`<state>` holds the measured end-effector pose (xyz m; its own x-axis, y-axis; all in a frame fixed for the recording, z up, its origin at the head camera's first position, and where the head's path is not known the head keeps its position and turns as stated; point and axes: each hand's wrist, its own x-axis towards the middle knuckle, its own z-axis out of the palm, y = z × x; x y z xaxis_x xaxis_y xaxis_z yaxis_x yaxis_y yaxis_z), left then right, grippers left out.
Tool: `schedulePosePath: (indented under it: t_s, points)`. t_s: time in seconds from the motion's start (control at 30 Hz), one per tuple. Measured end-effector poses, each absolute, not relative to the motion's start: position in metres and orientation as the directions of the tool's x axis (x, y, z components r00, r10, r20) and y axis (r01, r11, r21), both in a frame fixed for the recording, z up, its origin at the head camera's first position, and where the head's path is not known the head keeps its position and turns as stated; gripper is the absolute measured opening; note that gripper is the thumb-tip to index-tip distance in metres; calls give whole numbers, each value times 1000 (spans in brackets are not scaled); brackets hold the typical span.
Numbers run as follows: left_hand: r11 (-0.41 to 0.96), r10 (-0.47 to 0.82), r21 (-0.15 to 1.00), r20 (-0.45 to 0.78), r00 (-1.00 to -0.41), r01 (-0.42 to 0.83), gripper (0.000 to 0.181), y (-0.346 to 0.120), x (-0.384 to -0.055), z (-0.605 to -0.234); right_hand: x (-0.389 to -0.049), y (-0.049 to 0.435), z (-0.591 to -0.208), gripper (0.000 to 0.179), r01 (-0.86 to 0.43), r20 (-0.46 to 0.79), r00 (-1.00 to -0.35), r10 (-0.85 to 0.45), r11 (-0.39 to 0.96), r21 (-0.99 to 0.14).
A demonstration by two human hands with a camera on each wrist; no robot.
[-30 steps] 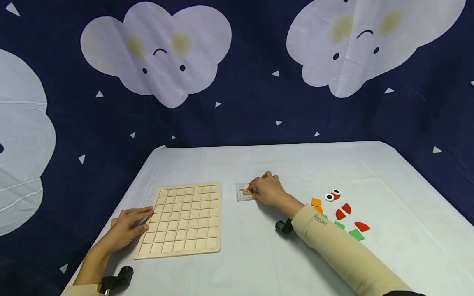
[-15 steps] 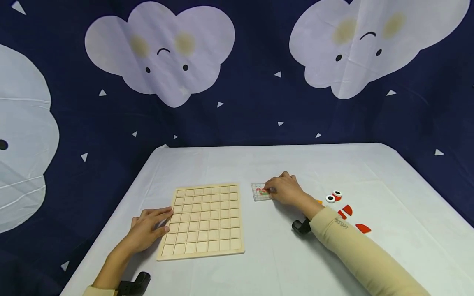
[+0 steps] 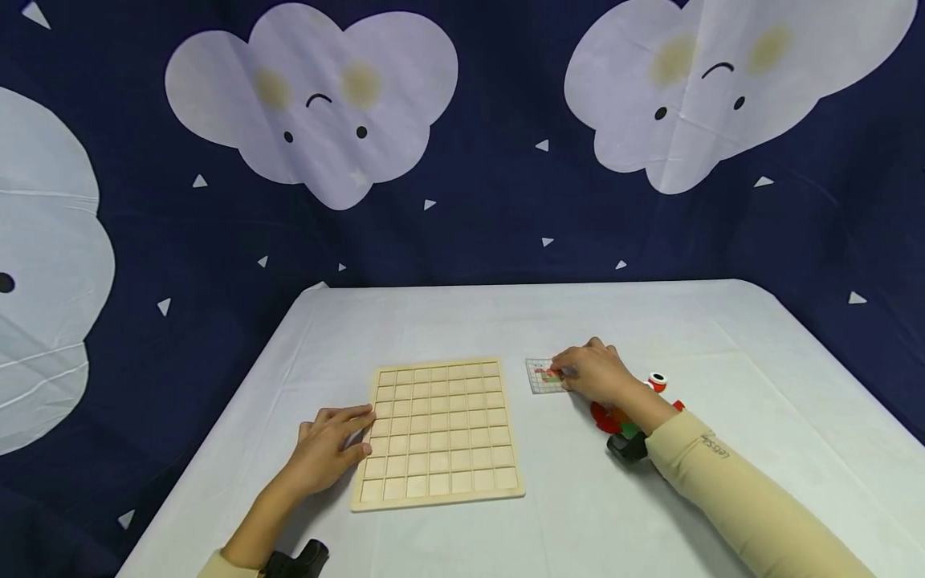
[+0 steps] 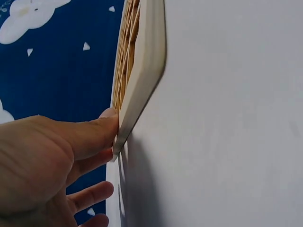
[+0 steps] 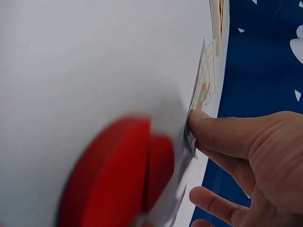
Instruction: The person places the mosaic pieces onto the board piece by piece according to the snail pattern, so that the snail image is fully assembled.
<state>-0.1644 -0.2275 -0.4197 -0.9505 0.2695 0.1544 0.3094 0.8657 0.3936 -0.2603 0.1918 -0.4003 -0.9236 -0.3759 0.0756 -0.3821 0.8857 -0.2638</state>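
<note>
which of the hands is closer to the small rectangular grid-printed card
Right: the right hand pinches the card, while the left hand is farther off, pinching the left edge of the pale wooden grid board.

So both arms are reaching forward here. The left forearm [image 3: 270, 502] comes up from the bottom, only a bit of cuff showing, and its left hand [image 3: 328, 453] angles to the right, index finger and thumb pretty straight with a gap between them. From the left wrist cam the thumb [image 4: 92, 136] is stretched out, other fingers spread apart past it.

The right arm [image 3: 751, 498] slants in from the lower right corner, beige sleeve covering most of it, wrist bare. Its right hand [image 3: 596, 376] points left, knuckles up, thumb [image 5: 225, 135] and index finger pinching, another finger sticking out separately.
</note>
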Motion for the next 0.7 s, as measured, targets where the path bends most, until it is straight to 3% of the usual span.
schedulePosePath:
  t_s: [0.7]
  points:
    - [854,309,384,168,-936,351,47,-171,-171,-423,-263,242,-403,31,-243,1,-966,-260,901,-360]
